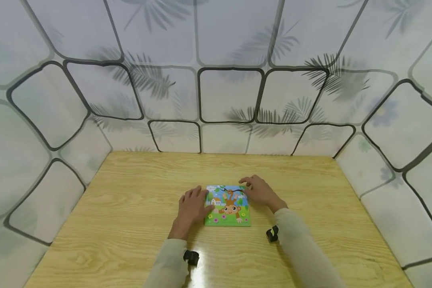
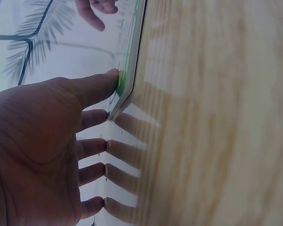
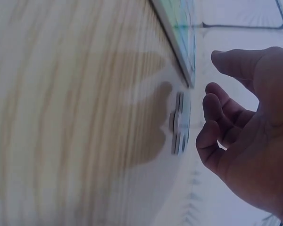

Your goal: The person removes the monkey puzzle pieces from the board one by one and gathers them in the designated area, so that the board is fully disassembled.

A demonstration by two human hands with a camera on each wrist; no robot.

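A square picture puzzle (image 1: 232,218) with a cartoon monkey on blue and green lies flat on the table. My left hand (image 1: 192,208) is at its left side: the thumb presses on the puzzle's edge and the fingertips rest on the tabletop, as the left wrist view shows. My right hand (image 1: 261,193) hovers by the upper right corner, fingers loosely bent and holding nothing. Below that hand, a small flat piece with notched edges, like a jigsaw piece (image 3: 180,125), lies on the table just off the puzzle's corner; the head view hides it behind the hand.
The wooden table (image 1: 147,188) reaches back to a patterned cloth wall (image 1: 227,96) with block outlines and leaf prints. Similar cloth stands at the left and right sides. A small black device (image 1: 191,257) is on the left wrist, and another black device (image 1: 272,234) on the right.
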